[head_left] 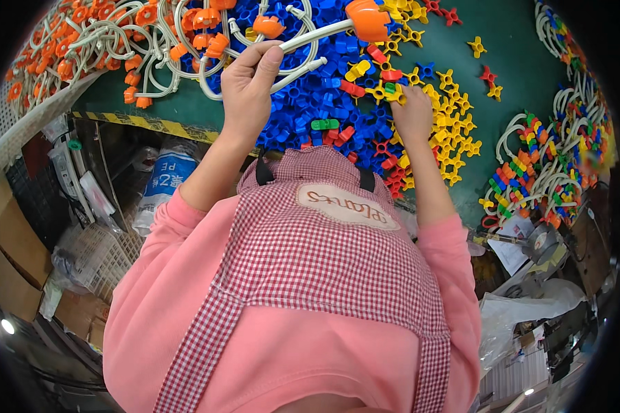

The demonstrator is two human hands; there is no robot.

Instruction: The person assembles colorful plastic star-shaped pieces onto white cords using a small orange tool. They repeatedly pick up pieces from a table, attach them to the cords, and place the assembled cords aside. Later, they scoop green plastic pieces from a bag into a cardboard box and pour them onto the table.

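My left hand (248, 89) is closed on a white rope (315, 36), pinched between thumb and fingers. An orange, petal-edged plastic cup (370, 20) sits at the rope's far right end. The rest of that rope loops behind the hand. Lower on the right, my right hand (413, 115) reaches into the yellow pronged plastic pieces (448, 110). Its fingers curl down and seem to pinch a yellow piece (396, 93), beside a small green piece (390, 87); the fingertips are partly hidden. Blue plastic pieces (303, 103) lie heaped between the hands.
White ropes with orange cups (110, 34) pile up at the far left. Red pieces (395, 180) lie by the table's near edge. Strung bundles of coloured pieces (530, 165) rest on the green table (489, 127) at right. Under its striped edge (145, 122) stands a plastic basket (93, 255).
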